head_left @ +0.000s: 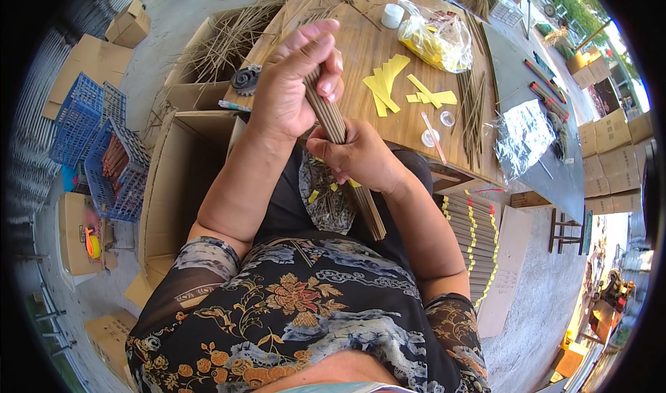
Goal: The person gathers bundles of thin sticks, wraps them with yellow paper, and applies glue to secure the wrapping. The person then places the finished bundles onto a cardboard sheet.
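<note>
A bundle of thin brown incense sticks [328,114] slants across my lap, its lower end pointing down to the right. Toward the bundle's upper end, my left hand [286,88] is closed round it, fingers curled over the sticks. My right hand [366,156] grips it lower down, thumb and fingers wrapped about the sticks. A bit of yellow paper band [354,183] shows just under the right hand; the rest of the band is hidden. Beneath the bundle, a crumpled plastic sheet with sticks and yellow scraps [326,209] lies on my lap.
Yellow paper strips [386,81], a plastic bag [444,43], a white jar [393,15] and loose sticks [474,108] lie on the wooden table [347,53]. Left stand an open carton [186,178] and blue crates [114,192]. Banded bundles [466,233] sit at my right.
</note>
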Action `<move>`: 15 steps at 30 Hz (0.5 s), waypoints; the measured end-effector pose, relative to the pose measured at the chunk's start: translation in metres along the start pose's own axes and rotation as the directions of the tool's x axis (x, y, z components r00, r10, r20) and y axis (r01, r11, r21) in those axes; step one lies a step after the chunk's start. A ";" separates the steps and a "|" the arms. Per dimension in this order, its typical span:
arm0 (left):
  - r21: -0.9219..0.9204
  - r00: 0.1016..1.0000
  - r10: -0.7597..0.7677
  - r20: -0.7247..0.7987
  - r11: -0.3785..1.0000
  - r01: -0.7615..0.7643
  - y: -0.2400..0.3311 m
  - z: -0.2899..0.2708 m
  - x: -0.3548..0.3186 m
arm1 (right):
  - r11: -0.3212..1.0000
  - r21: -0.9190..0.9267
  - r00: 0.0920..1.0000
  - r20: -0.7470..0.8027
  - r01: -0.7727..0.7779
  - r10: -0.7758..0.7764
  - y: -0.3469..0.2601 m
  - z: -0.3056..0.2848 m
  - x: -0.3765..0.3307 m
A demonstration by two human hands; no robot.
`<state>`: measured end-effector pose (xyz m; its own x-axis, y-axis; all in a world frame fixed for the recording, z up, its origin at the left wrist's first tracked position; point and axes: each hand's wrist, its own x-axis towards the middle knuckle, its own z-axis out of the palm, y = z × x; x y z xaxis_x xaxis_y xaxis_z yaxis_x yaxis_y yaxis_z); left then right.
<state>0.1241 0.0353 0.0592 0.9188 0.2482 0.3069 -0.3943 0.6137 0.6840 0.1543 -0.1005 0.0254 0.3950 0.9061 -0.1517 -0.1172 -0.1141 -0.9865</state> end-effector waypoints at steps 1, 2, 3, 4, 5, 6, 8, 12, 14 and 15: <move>-0.001 0.999 0.036 -0.001 0.999 -0.036 0.003 -0.001 0.003 | 1.000 -0.021 1.000 -0.014 -0.006 0.005 0.001 0.001 0.000; -0.022 0.989 0.055 0.136 0.998 -0.053 0.010 -0.006 0.007 | 0.999 -0.044 1.000 -0.027 -0.012 0.011 0.002 0.001 -0.001; -0.006 0.996 0.072 0.058 0.997 -0.071 0.010 -0.005 0.007 | 0.999 -0.035 0.999 -0.037 -0.009 0.008 0.001 0.002 -0.002; 0.011 0.996 0.089 -0.020 0.996 -0.089 0.010 -0.002 0.005 | 1.000 -0.027 0.999 -0.046 -0.006 0.005 -0.001 0.002 -0.002; 0.029 0.990 0.105 -0.098 0.994 -0.103 0.011 0.003 0.004 | 1.000 -0.016 0.998 -0.057 -0.003 0.003 -0.002 0.003 -0.003; 0.033 0.996 0.076 -0.035 0.997 -0.075 0.011 -0.005 0.005 | 1.000 -0.009 0.998 -0.058 -0.001 0.000 -0.002 0.002 -0.003; 0.017 0.998 0.062 -0.029 0.998 -0.062 0.008 -0.009 -0.001 | 1.000 0.004 0.998 -0.061 0.006 -0.006 -0.002 -0.001 -0.001; 0.311 0.999 0.049 0.016 0.949 -0.052 -0.008 -0.003 -0.019 | 0.965 -0.154 0.949 -0.202 0.214 -0.243 0.009 0.005 0.010; 0.288 0.985 0.036 -0.171 0.957 0.015 -0.012 0.016 -0.022 | 0.746 -0.459 0.701 -0.309 0.482 -0.643 0.027 0.015 0.028; 0.237 0.984 0.019 -0.179 0.971 0.025 -0.010 0.015 -0.022 | 0.784 -0.445 0.762 -0.282 0.433 -0.582 0.026 0.015 0.027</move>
<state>0.1076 0.0126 0.0553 0.8997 0.3901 0.1959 -0.3646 0.4250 0.8285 0.1482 -0.0731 -0.0039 0.6268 0.6421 0.4414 0.4852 0.1216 -0.8659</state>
